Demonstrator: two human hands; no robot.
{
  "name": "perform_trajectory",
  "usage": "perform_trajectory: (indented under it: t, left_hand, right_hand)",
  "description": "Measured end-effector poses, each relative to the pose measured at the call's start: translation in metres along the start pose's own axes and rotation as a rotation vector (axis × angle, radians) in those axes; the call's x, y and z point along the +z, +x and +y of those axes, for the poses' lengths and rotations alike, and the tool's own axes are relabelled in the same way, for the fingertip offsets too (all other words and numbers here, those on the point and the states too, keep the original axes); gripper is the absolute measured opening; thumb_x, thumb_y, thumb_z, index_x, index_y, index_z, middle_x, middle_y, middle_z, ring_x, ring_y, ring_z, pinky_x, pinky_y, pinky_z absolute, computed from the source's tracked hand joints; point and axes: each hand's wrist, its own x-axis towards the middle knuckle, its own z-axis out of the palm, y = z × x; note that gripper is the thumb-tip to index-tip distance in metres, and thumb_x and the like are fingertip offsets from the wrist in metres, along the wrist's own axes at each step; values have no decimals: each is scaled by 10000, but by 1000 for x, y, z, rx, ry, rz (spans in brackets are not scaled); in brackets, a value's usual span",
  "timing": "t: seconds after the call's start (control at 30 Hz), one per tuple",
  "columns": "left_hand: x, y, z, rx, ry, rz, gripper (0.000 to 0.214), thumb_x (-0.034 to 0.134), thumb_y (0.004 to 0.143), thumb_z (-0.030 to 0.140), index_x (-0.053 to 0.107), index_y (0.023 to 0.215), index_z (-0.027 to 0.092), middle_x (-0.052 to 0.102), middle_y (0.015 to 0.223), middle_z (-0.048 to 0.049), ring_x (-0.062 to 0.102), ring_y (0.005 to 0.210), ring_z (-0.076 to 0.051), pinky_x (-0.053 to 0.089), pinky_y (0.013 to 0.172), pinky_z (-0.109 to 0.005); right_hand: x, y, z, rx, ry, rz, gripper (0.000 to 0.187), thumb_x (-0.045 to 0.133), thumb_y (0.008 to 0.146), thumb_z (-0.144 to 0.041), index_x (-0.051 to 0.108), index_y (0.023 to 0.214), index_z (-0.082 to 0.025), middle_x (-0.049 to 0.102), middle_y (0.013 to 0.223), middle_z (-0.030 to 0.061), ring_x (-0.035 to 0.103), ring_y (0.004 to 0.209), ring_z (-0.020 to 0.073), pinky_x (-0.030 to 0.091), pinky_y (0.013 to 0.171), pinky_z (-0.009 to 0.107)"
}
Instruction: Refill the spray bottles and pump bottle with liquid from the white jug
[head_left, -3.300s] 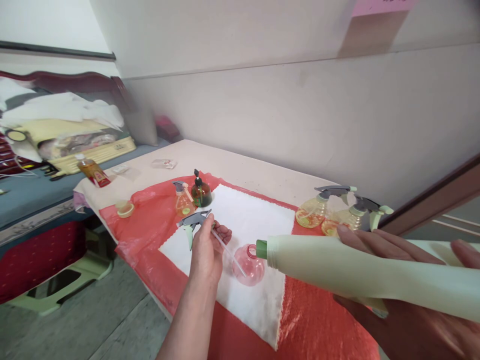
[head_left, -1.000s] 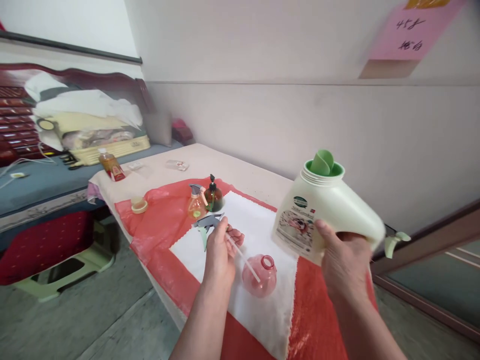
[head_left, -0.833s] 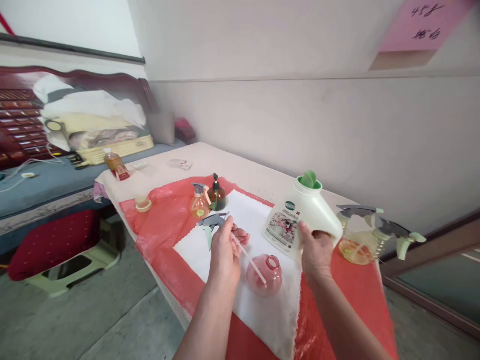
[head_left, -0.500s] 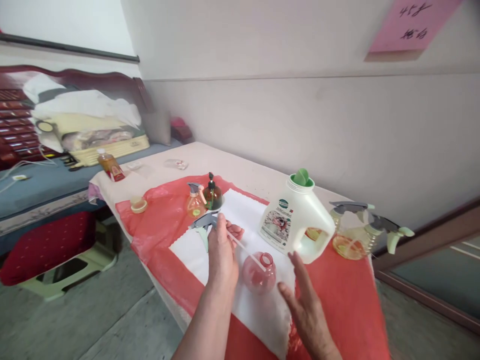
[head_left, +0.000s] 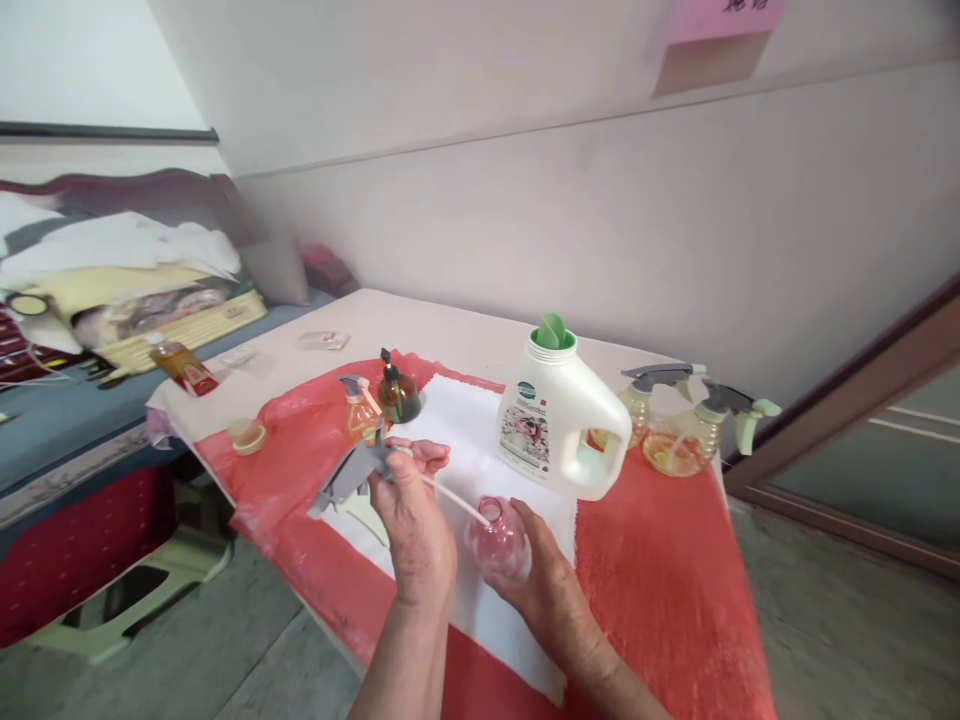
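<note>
In my left hand (head_left: pixel 416 520) is a grey and pale green spray head (head_left: pixel 352 475), its thin white dip tube pointing right toward the bottle. The tube's tip overlaps the neck of a round, see-through pink bottle (head_left: pixel 496 545); I cannot tell whether it is inside. My right hand (head_left: pixel 536 575) is wrapped round that bottle's right side and lower part, over a white cloth (head_left: pixel 517 640). Behind it stands a large white jug (head_left: pixel 559 425) with a green cap (head_left: pixel 551 331) resting in its mouth.
Spray bottles with amber liquid, one (head_left: pixel 679 440) in front, stand right of the jug. A small spray bottle (head_left: pixel 361 412) and a dark pump bottle (head_left: pixel 397 392) stand behind my left hand. Red sheeting (head_left: pixel 660 590) covers much of the table; a tape roll (head_left: pixel 246 436) lies left.
My right hand has moved left and closed round the pink bottle, which was standing untouched. The spray head is tilted differently in my left hand. The camera view has turned right.
</note>
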Motion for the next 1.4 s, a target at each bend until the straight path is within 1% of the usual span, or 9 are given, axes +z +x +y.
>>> perform_trajectory:
  t: [0.3,0.47,0.6,0.7,0.9,1.0,1.1,1.2,1.4]
  left_hand:
    - [-2,3,2,88,89,23,385,435,911,574,518,821,209,638,720,-26,631,711,-183,492,746,-356]
    - [-6,-10,-7,2,251,-216,344,507,887,553,555,919,214,671,823,-43,640,853,-204,471,839,-354]
    - [-6,-20,-8,-186,426,-452,349,541,875,546,616,988,225,690,1036,-80,610,1015,-219,429,896,-326]
    - [-6,-21,-9,-306,468,-545,386,540,861,581,643,996,234,697,1065,-90,618,968,-227,427,899,-342]
    - [-6,-14,-12,-409,256,-551,443,530,841,628,631,934,207,711,1047,-121,647,974,-259,458,868,-368]
    - [-4,-15,-14,-457,110,-555,492,538,820,657,617,934,185,721,1013,-144,657,990,-280,465,886,-397]
    - [-2,-18,-14,-459,93,-532,504,559,797,671,614,931,187,729,991,-142,661,997,-286,460,907,-412]
    - [-2,-19,-13,-467,126,-554,462,582,796,642,616,911,195,732,1009,-128,658,1007,-281,455,919,-412]
    - [-3,-19,-10,-477,140,-551,356,618,807,554,621,879,205,735,1013,-110,652,1001,-262,456,899,-382]
  right_hand:
    - [-5,0,-5,-15,-65,-66,670,685,677,-196,463,1309,-231,592,1296,126,571,1185,325,500,981,523]
    - [-13,2,-17,7,-17,-90,687,716,694,-259,439,1322,-229,571,1311,124,534,1226,318,470,1009,521]
    - [-30,9,-30,85,187,-140,675,754,656,-277,462,1264,-249,598,1226,77,590,1110,272,493,957,456]
    - [-44,14,-33,121,374,-164,681,781,643,-310,477,1251,-259,588,1212,55,580,1109,254,477,960,424]
    - [-60,16,-37,186,619,-134,742,805,608,-374,465,1259,-271,568,1227,55,524,1181,259,431,998,406]
    - [-63,17,-43,199,629,-141,672,804,604,-399,503,1188,-261,593,1162,50,552,1120,257,464,922,378]
    - [-66,18,-47,198,572,-149,629,806,603,-417,536,1145,-247,606,1116,49,579,1032,248,479,856,366]
    - [-67,18,-46,193,559,-116,617,809,600,-402,556,1140,-244,606,1131,49,569,1058,252,456,904,379]
    - [-67,15,-42,314,821,-208,542,777,643,-412,599,1126,-243,636,1100,40,573,1050,250,425,926,385]
